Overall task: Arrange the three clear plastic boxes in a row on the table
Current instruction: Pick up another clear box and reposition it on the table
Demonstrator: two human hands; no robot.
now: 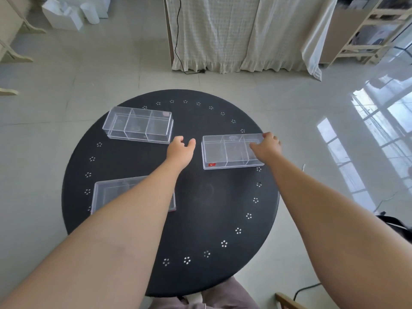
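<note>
Three clear plastic boxes with inner dividers lie on a round black table [211, 208]. One box [138, 124] sits at the far left. A second box [229, 152] lies at the right, with a red label at its near left corner. My right hand [267, 147] rests on that box's right end, fingers over its far right corner. My left hand [180, 150] hovers open just left of the same box, not touching it. The third box [111, 192] lies near left, partly hidden under my left forearm.
White flower-shaped dot marks ring the table's edge. Beyond the table is a glossy tiled floor, a curtained stand [223, 30] with a black cable at the back, a wooden shelf [367, 30] at the far right and white containers [66, 14] at the far left.
</note>
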